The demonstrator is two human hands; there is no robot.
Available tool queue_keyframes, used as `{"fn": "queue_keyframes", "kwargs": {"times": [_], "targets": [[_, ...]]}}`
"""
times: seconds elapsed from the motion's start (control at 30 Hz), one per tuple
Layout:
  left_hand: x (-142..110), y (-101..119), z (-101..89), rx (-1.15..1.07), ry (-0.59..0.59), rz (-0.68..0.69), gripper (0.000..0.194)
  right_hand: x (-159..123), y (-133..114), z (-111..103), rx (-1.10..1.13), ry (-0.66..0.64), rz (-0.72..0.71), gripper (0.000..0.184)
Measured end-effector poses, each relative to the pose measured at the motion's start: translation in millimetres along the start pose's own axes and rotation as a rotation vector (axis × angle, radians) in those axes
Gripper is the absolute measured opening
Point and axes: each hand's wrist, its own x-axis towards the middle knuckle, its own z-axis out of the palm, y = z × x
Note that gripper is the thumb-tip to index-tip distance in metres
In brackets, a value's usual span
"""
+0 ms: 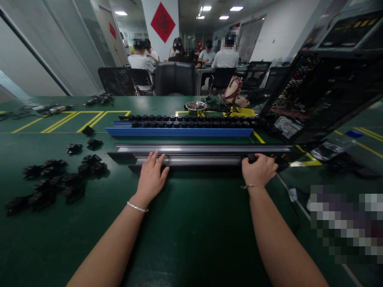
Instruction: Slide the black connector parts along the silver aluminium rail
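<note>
My left hand [152,175] rests with its fingers spread on the left part of the nearest black-edged metal rail [203,161]. Toward that rail's right end, my right hand [259,171] is closed around a small black part [251,158], mostly hidden by the fingers. A second metal rail [203,148] lies parallel just behind. Farther back is a blue rail [179,132], with rows of small black parts [191,124] along it. Several loose black parts [55,179] are scattered on the green table [191,231] to the left of my left hand.
At the back stand a metal bowl [196,106], tangled cables [215,104] and a yellow tray [243,112]. A large black open-framed case [326,87] rises at the right. Tools with cords [44,109] lie at the far left. People sit beyond an empty black chair [176,81].
</note>
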Motion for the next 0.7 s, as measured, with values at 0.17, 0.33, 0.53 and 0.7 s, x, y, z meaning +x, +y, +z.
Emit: {"fn": "queue_keyframes", "kwargs": {"times": [0.17,0.33,0.53,0.7], "targets": [[-4.2,7.3,3.4,0.054,-0.124,0.062,0.046,0.1,0.8,-0.2,0.017,-0.005,-0.016,0.029],[-2.2,4.9,0.5,0.05,-0.121,0.091,0.041,-0.2,2.0,2.6,0.051,0.01,-0.024,0.032],[-2.5,5.9,0.4,0.041,-0.115,0.094,0.041,-3.3,-2.9,4.7,0.069,-0.034,-0.016,0.039],[-2.0,5.0,0.8,0.04,-0.11,0.096,0.039,-5.9,-6.3,4.5,0.08,-0.051,-0.031,0.037]]}}
